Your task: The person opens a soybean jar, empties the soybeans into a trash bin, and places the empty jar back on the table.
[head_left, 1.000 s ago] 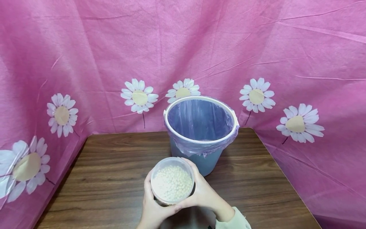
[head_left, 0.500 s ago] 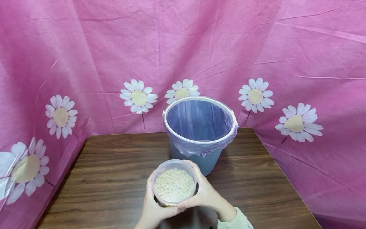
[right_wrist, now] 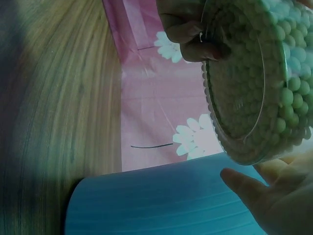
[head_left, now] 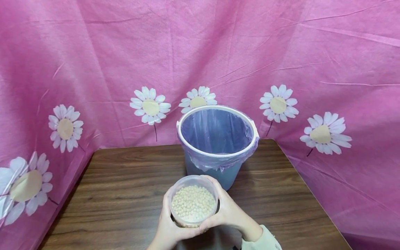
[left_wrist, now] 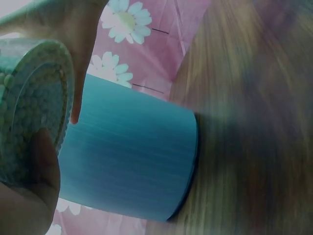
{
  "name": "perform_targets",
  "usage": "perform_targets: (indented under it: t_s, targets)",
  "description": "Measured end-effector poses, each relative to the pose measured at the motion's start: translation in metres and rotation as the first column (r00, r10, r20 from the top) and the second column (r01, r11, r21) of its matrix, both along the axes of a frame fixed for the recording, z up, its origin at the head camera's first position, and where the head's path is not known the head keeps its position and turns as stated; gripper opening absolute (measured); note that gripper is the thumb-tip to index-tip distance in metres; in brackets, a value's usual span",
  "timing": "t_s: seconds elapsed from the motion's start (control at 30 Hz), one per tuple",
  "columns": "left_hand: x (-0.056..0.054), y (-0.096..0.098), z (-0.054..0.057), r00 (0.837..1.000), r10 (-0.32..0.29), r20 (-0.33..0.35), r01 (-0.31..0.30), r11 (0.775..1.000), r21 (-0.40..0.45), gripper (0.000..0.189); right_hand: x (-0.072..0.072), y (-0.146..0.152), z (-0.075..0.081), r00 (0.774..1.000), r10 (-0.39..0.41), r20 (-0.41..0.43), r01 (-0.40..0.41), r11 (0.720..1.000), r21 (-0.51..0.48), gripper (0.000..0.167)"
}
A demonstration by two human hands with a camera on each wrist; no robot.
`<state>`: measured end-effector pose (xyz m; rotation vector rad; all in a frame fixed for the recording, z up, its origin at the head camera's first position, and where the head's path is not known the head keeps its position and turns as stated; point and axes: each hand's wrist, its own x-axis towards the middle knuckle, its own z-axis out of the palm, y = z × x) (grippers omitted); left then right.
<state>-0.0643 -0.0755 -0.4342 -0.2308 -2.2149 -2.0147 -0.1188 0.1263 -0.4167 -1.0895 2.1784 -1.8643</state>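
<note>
Between my two hands is a clear round plastic tub [head_left: 191, 180] with many pale, round, bean-like pieces [head_left: 193, 203] in it. My left hand [head_left: 165, 220] grips its left side and my right hand [head_left: 229, 211] its right side, thumbs meeting at the near side. In both wrist views the tub is held up off the table, its underside showing; fingertips of the left hand [right_wrist: 188, 36] curl onto the base in the right wrist view. Just beyond the tub stands a blue-grey bucket [head_left: 215, 175], lined with a thin purple plastic bag [head_left: 203, 161].
A white ring [head_left: 215, 154] holds the bag over the bucket's mouth. The brown wood-grain table [head_left: 131, 187] ends at a back edge just behind the bucket. Pink cloth [head_left: 118, 59] with large white daisies hangs behind and at both sides.
Both hands have moved the tub slightly right and toward me, keeping their grip on it. The whole head view has shifted a little, while the bucket stays in place.
</note>
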Motion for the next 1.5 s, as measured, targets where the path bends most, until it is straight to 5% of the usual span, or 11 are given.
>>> perform_targets:
  t_s: [0.2, 0.63, 1.0, 1.23, 1.5]
  targets:
    - [0.0, -0.008, 0.001, 0.991, -0.135, -0.004, 0.135, 0.991, 0.023, 0.118, -0.003, 0.004, -0.001, 0.995, 0.077, -0.07, -0.079, 0.996, -0.034, 0.107]
    - [0.0, -0.011, -0.001, 0.973, -0.231, 0.001, 0.229, 0.963, 0.14, 0.114, -0.003, 0.005, -0.007, 0.992, 0.093, -0.083, -0.101, 0.991, -0.092, 0.097]
    - [0.001, -0.009, 0.0, 0.978, -0.209, 0.023, 0.204, 0.969, 0.141, 0.11, -0.001, 0.001, -0.011, 0.99, 0.102, -0.093, -0.117, 0.978, -0.172, 0.095]
    - [0.004, -0.005, -0.003, 0.99, -0.138, 0.003, 0.136, 0.981, 0.135, 0.111, -0.004, 0.002, -0.01, 0.979, 0.02, -0.203, -0.04, 0.995, -0.093, 0.092]
    - [0.004, -0.002, -0.008, 0.996, -0.093, -0.006, 0.093, 0.982, 0.164, 0.11, -0.002, -0.003, -0.011, 0.978, -0.052, -0.204, 0.033, 0.995, -0.093, 0.089]
